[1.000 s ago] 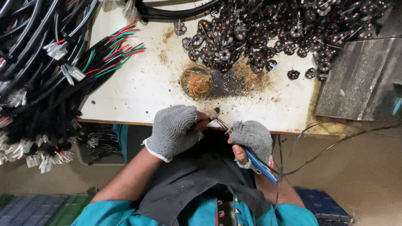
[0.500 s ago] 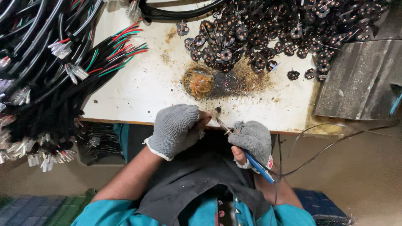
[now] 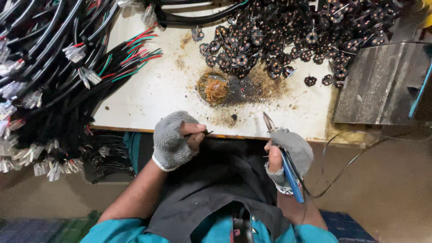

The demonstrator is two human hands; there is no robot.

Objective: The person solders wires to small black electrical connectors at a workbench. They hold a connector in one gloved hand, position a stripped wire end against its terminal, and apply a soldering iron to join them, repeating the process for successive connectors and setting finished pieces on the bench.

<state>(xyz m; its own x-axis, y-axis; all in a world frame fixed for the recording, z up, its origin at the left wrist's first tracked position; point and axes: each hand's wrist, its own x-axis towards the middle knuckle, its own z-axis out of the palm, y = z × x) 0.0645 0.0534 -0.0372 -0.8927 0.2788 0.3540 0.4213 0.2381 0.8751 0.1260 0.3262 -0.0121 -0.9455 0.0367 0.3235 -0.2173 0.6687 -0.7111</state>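
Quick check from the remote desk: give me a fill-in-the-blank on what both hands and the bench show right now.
1. The right hand holds a soldering iron with a ____ handle.
2. Both hands wear knitted gloves of ____ colour; the left hand pinches a small dark piece.
3. The pile of small round parts lies at the bench's ____ edge from the person.
4. The cable bundles lie on the person's ____ side.

Missing words: blue; grey; far; left

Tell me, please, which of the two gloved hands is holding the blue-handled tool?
The right hand: its grip closes around the blue-handled tool, metal tip up. The left hand only pinches a small dark piece.
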